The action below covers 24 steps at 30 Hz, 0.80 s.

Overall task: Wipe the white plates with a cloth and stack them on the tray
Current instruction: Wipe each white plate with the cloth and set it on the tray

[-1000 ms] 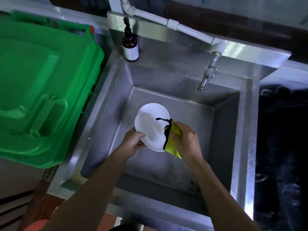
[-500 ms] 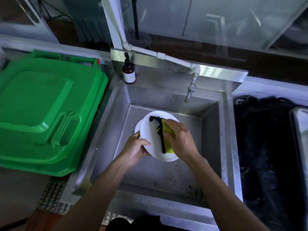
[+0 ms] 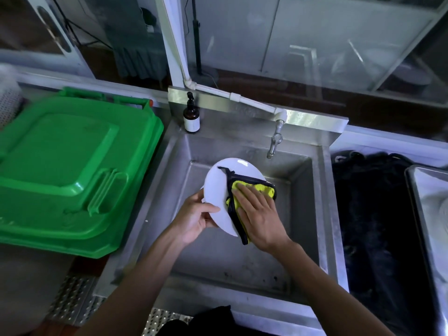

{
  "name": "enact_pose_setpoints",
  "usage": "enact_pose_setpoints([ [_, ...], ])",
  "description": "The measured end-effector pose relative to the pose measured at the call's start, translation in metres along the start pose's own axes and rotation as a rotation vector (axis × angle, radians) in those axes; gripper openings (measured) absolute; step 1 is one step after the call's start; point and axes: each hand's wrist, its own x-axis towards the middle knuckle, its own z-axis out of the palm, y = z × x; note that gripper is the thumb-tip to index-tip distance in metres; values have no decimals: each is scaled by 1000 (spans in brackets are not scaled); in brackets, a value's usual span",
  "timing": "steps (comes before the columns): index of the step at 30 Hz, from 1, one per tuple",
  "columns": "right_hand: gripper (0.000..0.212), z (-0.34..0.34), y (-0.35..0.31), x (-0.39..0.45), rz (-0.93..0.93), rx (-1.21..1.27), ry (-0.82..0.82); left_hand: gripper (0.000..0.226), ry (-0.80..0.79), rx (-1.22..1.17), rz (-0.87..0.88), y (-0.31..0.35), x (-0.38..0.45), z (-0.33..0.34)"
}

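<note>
Steel sink (image 3: pixel 317 214), the landmark: a green bin lid (image 3: pixel 72 170) lies just left of it, a metal tray (image 3: pixel 421 214) sits well to its right at the frame edge, and a brown pump bottle (image 3: pixel 191 117) stands on its back left corner. Above the basin, a white plate (image 3: pixel 215 187) is held tilted. Left hand (image 3: pixel 194 219) grips the plate's near left rim, thumb curled over its face. Right hand (image 3: pixel 259 214) presses a yellow, black-edged cloth (image 3: pixel 244 187) flat against the plate, fingers extended.
</note>
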Motion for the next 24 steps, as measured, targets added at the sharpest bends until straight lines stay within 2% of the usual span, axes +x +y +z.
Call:
enact_pose_setpoints([
  [6,51,-6,-18,8,-161,-39,-45,49,-111,55,-10,8,-6,-8],
  [13,51,-20,-24,30,-327,-152,0,48,-213,82,-10,16,-16,-16],
  [16,51,-22,-32,40,-329,-157,29,45,-216,102,-3,22,-18,-18],
  [24,53,-21,-39,65,-147,-56,82,48,-138,108,28,20,-22,-13],
])
